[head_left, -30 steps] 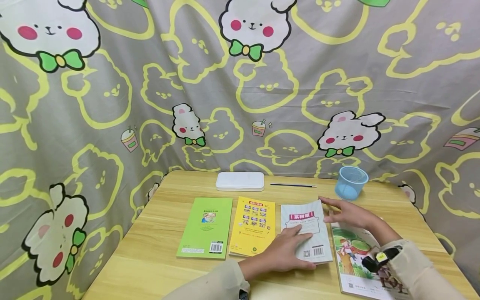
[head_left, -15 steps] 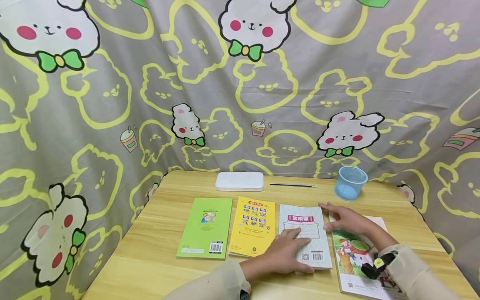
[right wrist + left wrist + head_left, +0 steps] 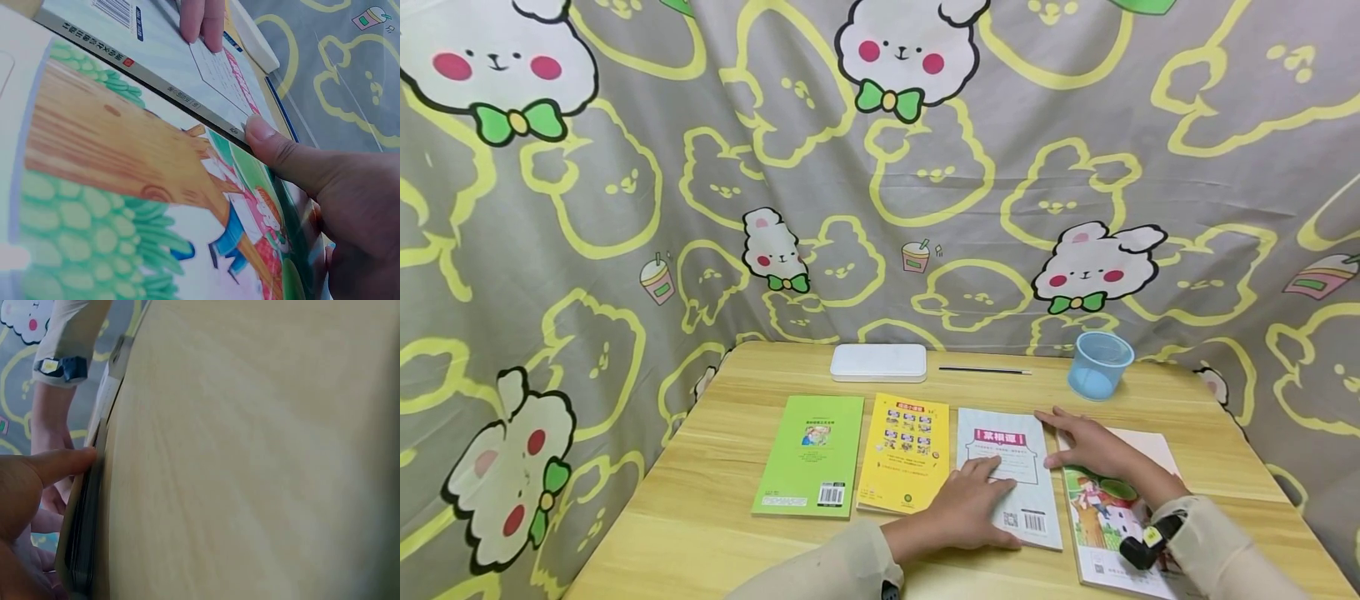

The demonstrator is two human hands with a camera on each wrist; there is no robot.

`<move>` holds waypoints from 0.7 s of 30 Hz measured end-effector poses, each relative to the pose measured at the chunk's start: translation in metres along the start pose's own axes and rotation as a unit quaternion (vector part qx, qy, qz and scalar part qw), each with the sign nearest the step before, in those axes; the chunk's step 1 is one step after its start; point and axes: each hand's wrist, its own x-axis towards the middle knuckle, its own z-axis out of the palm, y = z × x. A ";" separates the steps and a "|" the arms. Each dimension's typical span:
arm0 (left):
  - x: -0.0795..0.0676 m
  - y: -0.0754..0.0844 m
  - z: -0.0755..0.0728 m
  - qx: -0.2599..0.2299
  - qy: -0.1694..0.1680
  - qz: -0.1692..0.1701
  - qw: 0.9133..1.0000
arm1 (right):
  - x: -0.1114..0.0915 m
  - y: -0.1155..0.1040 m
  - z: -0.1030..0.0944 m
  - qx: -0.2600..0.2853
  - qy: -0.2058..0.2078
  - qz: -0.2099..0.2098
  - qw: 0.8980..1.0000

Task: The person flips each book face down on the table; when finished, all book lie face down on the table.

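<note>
A pale blue book (image 3: 1000,446) with a pink title label lies back cover up in the head view. My left hand (image 3: 966,504) rests spread over its left half, thumb at the near edge. That thumb shows against the page edge (image 3: 84,519) in the left wrist view. My right hand (image 3: 1090,446) is at the far right corner, with its forefinger by the top edge and its thumb touching the spine (image 3: 181,97). Under the right forearm lies a larger picture book (image 3: 1097,517), partly hidden by the arm.
Left of the blue book lie a yellow book (image 3: 906,450) and a green book (image 3: 808,454). Along the back of the wooden table (image 3: 677,508) are a white case (image 3: 878,362), a dark pencil (image 3: 985,370) and a blue cup (image 3: 1099,367). A patterned curtain (image 3: 850,192) hangs behind.
The blue book has come down from a slight tilt to lie flatter, its near edge shifting toward me. Both hands moved slightly with it, and the right forearm uncovers more of the picture book.
</note>
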 end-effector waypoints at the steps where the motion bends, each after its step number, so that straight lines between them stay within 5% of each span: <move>1: 0.000 0.000 0.000 0.001 -0.002 0.000 1.000 | 0.000 0.000 0.000 -0.001 0.001 -0.002 1.000; 21: 0.000 -0.009 -0.008 -0.072 -0.045 -0.010 0.996 | 0.004 0.001 0.003 -0.007 0.008 -0.022 1.000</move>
